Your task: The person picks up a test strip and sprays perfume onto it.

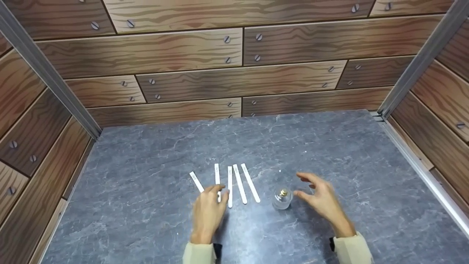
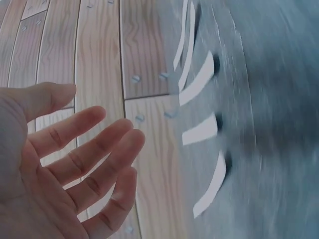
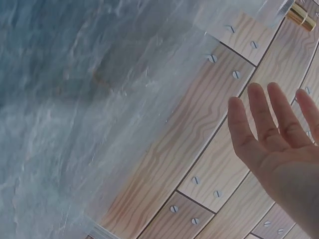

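Observation:
Several narrow white paper strips (image 1: 250,182) with small dark print at their far ends lie fanned out mid-table. Over the left ones is my left hand (image 1: 209,209), hiding part of two strips. Its fingers are relaxed and spread with nothing between them in the left wrist view, where the strips (image 2: 199,132) show beyond. A small clear glass perfume bottle (image 1: 282,201) with a gold spray top stands upright right of the strips. My right hand (image 1: 322,200) is just right of the bottle, holding nothing, thumb and fingers apart. The gold top (image 3: 300,16) shows at the right wrist view's upper corner.
The tabletop (image 1: 146,205) is grey with a marble pattern. Wood-print panels (image 1: 190,84) stand behind it and on both sides, with metal posts (image 1: 417,58) at the back corners. A metal rail (image 1: 425,183) runs along the right edge.

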Available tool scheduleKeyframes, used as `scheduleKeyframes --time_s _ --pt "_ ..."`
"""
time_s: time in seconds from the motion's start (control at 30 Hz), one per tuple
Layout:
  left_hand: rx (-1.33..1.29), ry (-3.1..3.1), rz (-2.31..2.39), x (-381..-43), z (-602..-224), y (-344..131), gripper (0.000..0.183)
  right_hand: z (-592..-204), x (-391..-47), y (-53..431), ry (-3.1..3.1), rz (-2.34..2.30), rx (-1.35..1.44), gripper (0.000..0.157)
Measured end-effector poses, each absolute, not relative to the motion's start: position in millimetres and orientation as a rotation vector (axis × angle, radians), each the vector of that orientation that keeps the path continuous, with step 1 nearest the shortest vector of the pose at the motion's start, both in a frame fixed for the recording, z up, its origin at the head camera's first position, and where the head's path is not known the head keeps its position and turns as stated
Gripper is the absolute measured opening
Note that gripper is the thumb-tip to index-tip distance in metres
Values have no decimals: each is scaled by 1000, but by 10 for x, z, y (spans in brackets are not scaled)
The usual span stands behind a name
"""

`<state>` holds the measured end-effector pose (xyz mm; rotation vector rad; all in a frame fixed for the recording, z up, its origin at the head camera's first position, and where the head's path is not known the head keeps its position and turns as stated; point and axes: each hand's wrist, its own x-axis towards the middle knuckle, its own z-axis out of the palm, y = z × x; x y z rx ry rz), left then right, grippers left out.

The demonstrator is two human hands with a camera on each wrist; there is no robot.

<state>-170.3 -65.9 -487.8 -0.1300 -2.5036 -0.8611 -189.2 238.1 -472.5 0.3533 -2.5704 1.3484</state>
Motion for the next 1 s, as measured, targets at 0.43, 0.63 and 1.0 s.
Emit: scheduleKeyframes --time_s 0.43,0.63,1.0 --pt "-37 -2394 -1560 -1881 -5008 -289 14 -4740 -1931 2312 -2665 1477 356 56" --pt "28 -2298 -1789 -1954 -5054 -146 23 -4738 -1973 2267 -2689 1449 351 57" --pt "160 -2383 -1656 -1985 -5133 70 40 -4823 -1925 2206 -2680 1426 360 62"
